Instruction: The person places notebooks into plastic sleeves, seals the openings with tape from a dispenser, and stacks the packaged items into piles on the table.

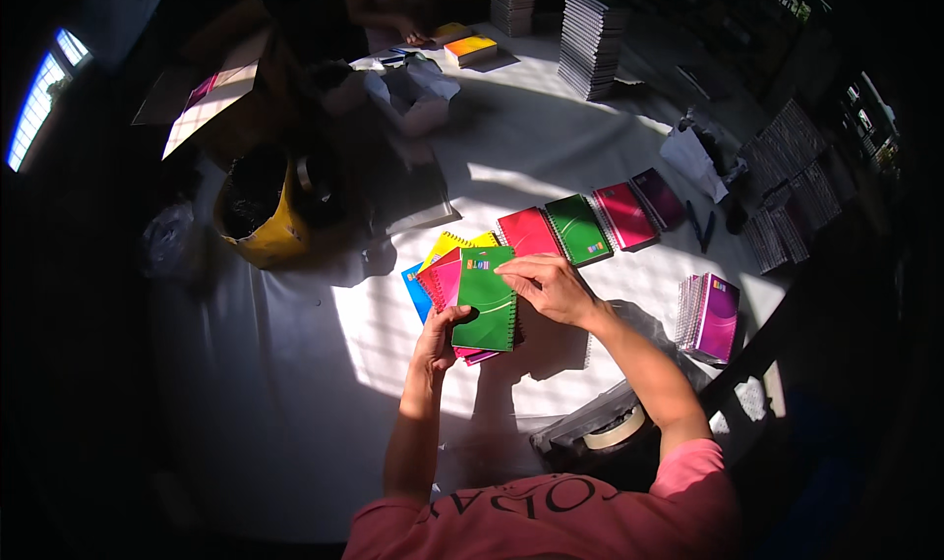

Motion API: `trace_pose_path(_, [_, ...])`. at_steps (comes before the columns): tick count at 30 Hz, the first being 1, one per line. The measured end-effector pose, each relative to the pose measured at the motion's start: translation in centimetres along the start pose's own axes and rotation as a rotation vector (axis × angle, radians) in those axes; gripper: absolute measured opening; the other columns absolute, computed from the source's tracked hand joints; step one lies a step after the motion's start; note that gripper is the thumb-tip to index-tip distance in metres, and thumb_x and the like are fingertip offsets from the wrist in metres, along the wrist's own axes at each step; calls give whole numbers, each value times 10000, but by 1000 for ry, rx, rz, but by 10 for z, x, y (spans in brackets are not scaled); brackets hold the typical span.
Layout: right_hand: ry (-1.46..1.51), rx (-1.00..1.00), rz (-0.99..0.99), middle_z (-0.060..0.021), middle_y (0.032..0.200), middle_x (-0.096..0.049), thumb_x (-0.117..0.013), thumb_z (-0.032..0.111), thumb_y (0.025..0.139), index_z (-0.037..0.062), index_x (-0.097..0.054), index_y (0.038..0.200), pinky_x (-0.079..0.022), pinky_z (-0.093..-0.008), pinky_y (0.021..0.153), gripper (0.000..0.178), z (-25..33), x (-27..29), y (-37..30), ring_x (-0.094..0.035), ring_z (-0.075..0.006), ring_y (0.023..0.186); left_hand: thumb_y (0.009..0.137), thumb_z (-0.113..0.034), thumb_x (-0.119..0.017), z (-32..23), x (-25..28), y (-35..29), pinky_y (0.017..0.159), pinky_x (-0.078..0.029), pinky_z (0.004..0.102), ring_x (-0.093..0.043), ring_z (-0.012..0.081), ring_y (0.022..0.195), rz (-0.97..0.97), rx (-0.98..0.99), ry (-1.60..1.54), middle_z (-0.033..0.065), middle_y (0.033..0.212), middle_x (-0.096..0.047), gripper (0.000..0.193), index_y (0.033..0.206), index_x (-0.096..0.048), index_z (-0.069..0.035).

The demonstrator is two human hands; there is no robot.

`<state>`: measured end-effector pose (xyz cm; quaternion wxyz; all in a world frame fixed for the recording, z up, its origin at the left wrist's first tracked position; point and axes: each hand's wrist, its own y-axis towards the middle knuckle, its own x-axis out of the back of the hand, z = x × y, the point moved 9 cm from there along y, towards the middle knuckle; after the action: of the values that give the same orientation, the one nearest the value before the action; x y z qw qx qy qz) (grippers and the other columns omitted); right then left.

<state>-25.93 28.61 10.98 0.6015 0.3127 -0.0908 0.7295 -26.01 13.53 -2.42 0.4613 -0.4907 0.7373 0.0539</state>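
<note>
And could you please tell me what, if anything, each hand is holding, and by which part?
The left hand holds a green notebook by its lower left edge. The right hand is at its upper right edge; whether it grips there is unclear.

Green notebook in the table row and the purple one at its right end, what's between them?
A pink notebook, as the head view shows.

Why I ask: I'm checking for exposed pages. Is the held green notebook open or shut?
Shut. The green notebook shows a flat cover and no inner pages; its spiral lines the right edge.
</note>
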Motion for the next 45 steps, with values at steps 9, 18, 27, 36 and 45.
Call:
trace_pose_path(9, [-646, -43, 171, -93, 1295, -520, -659, 267, 803, 140, -549, 1245, -307, -479, 1047, 473, -120, -20, -23, -462, -237, 1225, 793, -154, -606, -56, 58, -33, 788, -540, 394, -641, 255, 871, -120, -206, 34, 147, 950, -643, 331, 1049, -573, 52])
trace_pose_path(18, [15, -27, -439, -148, 1068, -639, -582, 199, 886, 33, -601, 1147, -493, -336, 824, 310, -28, 59, 0, -630, -251, 961, 835, -189, -619, -41, 13, -17, 792, -537, 368, -622, 223, 913, -29, -172, 63, 123, 1021, -616, 393, 1164, -511, -3])
trace_pose_path(27, [-267, 34, 410, -76, 1273, -535, -471, 545, 858, 231, -591, 1193, -265, -488, 1063, 475, 28, -23, -15, -448, -237, 1239, 771, -187, -620, 11, -18, 10, 813, -533, 404, -621, 257, 942, 60, 42, -178, 136, 1066, -607, 451, 1173, -503, -18])
trace_pose_path(36, [-771, -1179, -7, -81, 1495, -215, -557, -22, 755, 132, -248, 1425, -208, -393, 1122, 753, -283, 205, -96, -244, -225, 1366, 735, -146, -620, -2, -29, 10, 851, -513, 449, -622, 279, 934, -26, -27, -176, 125, 1037, -617, 441, 1139, -509, -9])
trace_pose_path(45, [-1147, -680, -559, -99, 983, -633, -509, 129, 827, 98, -582, 1062, -329, -538, 947, 248, -191, 235, -93, -586, -259, 968, 763, -173, -601, -21, -8, -12, 802, -527, 390, -624, 253, 892, -80, -35, -94, 129, 981, -632, 367, 1079, -548, 6])
